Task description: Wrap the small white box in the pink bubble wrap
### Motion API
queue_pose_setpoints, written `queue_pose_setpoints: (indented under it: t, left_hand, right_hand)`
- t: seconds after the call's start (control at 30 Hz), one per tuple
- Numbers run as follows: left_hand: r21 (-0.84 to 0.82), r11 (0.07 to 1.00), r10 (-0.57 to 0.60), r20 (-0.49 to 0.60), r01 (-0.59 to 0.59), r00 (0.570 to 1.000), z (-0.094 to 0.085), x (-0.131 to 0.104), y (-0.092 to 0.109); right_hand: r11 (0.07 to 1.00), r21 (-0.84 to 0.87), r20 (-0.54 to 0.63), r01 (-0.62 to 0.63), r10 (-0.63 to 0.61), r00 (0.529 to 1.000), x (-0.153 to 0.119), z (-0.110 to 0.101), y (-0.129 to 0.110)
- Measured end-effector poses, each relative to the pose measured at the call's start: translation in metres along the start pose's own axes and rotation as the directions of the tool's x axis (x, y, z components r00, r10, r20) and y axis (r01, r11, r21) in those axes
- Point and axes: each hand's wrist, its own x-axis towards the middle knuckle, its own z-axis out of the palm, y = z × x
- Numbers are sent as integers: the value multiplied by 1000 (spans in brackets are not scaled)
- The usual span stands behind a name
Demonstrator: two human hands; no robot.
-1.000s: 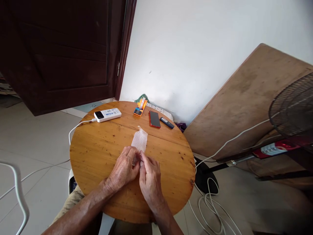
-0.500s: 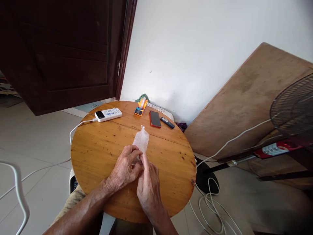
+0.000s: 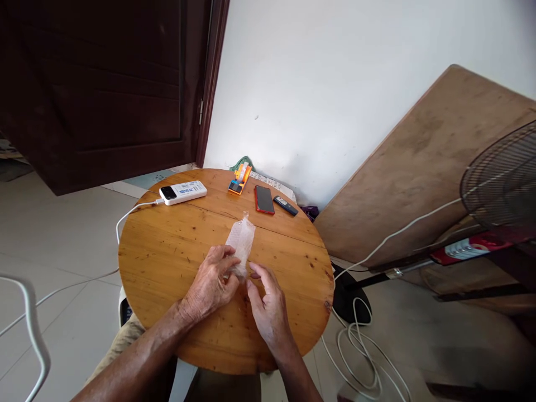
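A translucent whitish wrap (image 3: 242,239), which looks like bubble wrap, lies on the round wooden table (image 3: 167,251) with a narrow clear strip at its far end. My left hand (image 3: 214,276) grips the wrap's near left part between thumb and fingers. Close to the wrap's near right corner is my right hand (image 3: 268,304), its thumb and fingers apart and nothing visible between them. Whether anything is inside the wrap I cannot tell.
Toward the far edge are a white power bank (image 3: 184,192) with a cable, an orange tape dispenser (image 3: 240,180), a red-edged phone (image 3: 264,200) and a dark handheld device (image 3: 286,206). A fan (image 3: 502,173) and coiled cable (image 3: 362,357) stand right.
My right hand has let go of the wrap, moved right and spread its fingers. My left hand stays on the wrap. More of the wrap's near end shows.
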Motion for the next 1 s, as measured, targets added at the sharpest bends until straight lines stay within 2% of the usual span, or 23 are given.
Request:
queue_pose_setpoints:
  t: [0.2, 0.37, 0.67, 0.87, 1.0]
  left_hand:
    - [5, 1000, -14, 4, 14, 1000, 0, 1, 2]
    - [-5, 1000, -24, 11, 24, 1000, 1, 2, 2]
    - [8, 1000, -20, 19, 20, 1000, 6, 1, 0]
    - [-25, 999, -39, 37, 40, 999, 2, 0, 3]
    - [-73, 996, -48, 54, 52, 997, -2, 0, 4]
  right_hand:
    - [999, 50, 58, -21, 18, 998, 13, 2, -5]
    - [1000, 9, 102, -2, 1, 995, 18, 0, -8]
    - [979, -172, 15, 110, -109, 994, 16, 5, -15]
    - [938, -248, 71, 242, -232, 970, 10, 7, -15]
    - [945, -220, 80, 243, -230, 970, 7, 7, -12]
